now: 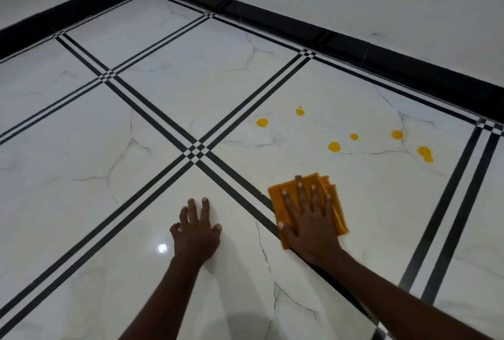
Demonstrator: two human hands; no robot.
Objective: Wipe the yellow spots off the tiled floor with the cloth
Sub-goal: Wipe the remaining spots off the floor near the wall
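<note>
Both hands spread flat — right hand (pixel 311 219) on cloth (pixel 334 203) (left hand (pixel 196 233) on bare floor (pixel 81 149)), yellow spots (pixel 334 146) beyond.

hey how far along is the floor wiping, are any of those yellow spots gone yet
Done: nothing visibly wiped; six yellow spots remain on the tile. In hand: the right hand presses flat on the folded orange cloth, short of the spots; the left hand braces on the floor. Left: all the wiping.

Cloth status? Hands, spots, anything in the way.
Right hand flat on cloth, fingers straight. Left hand braced on floor. Six yellow spots unwiped, just ahead. Path clear.
</note>
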